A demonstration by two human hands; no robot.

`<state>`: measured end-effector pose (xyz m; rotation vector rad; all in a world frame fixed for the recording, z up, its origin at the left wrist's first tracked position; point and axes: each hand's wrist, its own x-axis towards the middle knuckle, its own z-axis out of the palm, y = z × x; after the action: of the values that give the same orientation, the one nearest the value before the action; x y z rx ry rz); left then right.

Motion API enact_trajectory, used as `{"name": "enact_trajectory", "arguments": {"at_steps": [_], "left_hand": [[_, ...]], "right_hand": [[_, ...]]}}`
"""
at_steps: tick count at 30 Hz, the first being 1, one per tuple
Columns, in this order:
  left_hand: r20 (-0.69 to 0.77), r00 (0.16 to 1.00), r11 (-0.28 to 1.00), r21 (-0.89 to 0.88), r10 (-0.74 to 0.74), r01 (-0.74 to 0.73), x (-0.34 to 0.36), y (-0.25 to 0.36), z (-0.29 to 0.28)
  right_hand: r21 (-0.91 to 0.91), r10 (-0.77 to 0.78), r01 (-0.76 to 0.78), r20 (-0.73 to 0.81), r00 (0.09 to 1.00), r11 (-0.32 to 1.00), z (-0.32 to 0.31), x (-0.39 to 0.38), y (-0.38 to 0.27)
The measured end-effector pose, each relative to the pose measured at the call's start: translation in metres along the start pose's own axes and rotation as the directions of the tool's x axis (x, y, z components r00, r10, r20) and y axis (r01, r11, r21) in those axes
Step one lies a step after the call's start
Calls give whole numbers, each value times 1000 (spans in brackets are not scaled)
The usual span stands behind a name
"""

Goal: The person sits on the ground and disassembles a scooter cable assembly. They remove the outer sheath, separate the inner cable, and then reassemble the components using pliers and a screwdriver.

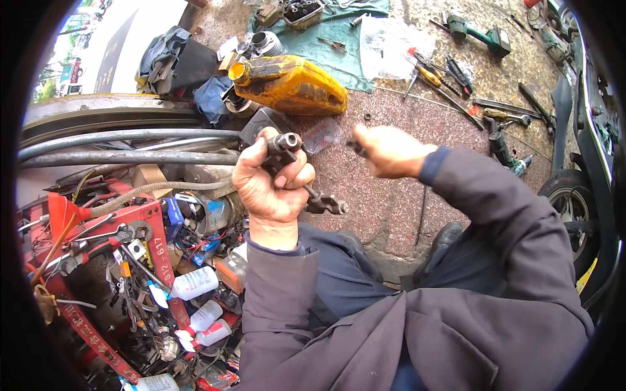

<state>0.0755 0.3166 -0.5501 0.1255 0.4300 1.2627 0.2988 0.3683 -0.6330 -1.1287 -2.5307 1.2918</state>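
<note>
My left hand grips a dark metal part with a hollow round end at the top and a shaft running down to a forked end near the lower right of my fingers. My right hand is closed, a short way to the right, pinching a small dark thing that I cannot make out. A small clear plastic packet lies behind the metal part. A yellow, grimy jerrycan lies just beyond my hands, and a small dark ring is on the speckled floor.
A red metal frame crowded with tools and bottles stands at left, under grey pipes. Pliers, wrenches, green power tools and a teal cloth lie ahead. A vehicle wheel stands at right.
</note>
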Motion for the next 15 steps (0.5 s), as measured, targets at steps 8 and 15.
{"name": "enact_trajectory", "arguments": {"at_steps": [8,15], "left_hand": [[-29,999,999,27,-26,26,6,-14,11],[71,997,998,68,-10,5,1,-24,17]], "right_hand": [[330,-73,312,-575,815,891,-101,-49,-36],[782,-58,260,-277,959,566,-102,-71,-60]]}}
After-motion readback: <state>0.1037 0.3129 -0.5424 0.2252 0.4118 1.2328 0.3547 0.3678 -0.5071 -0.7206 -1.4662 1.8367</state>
